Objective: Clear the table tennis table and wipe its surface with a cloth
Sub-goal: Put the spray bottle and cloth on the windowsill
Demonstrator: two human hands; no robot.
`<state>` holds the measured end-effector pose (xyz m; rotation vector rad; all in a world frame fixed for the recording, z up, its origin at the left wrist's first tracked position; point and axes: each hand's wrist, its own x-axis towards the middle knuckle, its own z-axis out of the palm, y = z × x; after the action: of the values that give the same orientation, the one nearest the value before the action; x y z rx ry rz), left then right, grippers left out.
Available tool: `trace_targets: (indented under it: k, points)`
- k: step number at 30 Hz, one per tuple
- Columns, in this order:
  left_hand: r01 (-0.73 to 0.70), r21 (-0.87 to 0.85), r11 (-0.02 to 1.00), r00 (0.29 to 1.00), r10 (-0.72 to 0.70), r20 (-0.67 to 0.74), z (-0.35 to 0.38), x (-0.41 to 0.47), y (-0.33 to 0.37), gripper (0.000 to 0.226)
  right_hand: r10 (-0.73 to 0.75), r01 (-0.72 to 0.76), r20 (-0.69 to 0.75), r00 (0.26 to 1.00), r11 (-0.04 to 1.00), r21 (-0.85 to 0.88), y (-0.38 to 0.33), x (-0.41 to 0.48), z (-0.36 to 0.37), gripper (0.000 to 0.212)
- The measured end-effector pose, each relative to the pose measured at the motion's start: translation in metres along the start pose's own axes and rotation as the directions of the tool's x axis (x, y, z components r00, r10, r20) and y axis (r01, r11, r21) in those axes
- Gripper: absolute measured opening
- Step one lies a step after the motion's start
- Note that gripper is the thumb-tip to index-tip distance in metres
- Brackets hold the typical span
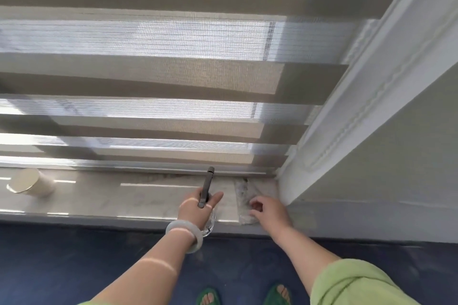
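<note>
At the right end of the pale stone window sill (pixel 99 200) lies the mottled grey-white folded cloth (pixel 242 193), a flat strip whose long axis runs from the sill's front edge toward its back. The right hand (pixel 270 213) curls its fingers onto the near end, though I cannot tell whether they pinch it yet; gathering that whole end and lifting, not dragging, should free it cleanly. The left hand (pixel 195 210) grips a slim dark grey rod (pixel 207 186) pointing away.
</note>
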<state>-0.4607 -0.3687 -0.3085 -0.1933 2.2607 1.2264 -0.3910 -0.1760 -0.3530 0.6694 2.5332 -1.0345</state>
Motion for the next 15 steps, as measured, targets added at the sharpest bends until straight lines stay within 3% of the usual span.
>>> trace_targets:
  k: [7, 15]
  points:
    - [-0.035, -0.023, 0.999, 0.999, 0.035, 0.007, -0.002, 0.001, -0.002, 0.034, 0.021, -0.015, -0.066, 0.998, 0.996, 0.09, 0.002, -0.004, -0.003, 0.064]
    - [-0.133, -0.021, 0.991, 0.987, 0.134, 0.09, -0.002, 0.017, 0.004, 0.029, 0.069, -0.062, -0.054, 0.996, 0.991, 0.118, 0.004, -0.002, -0.001, 0.065]
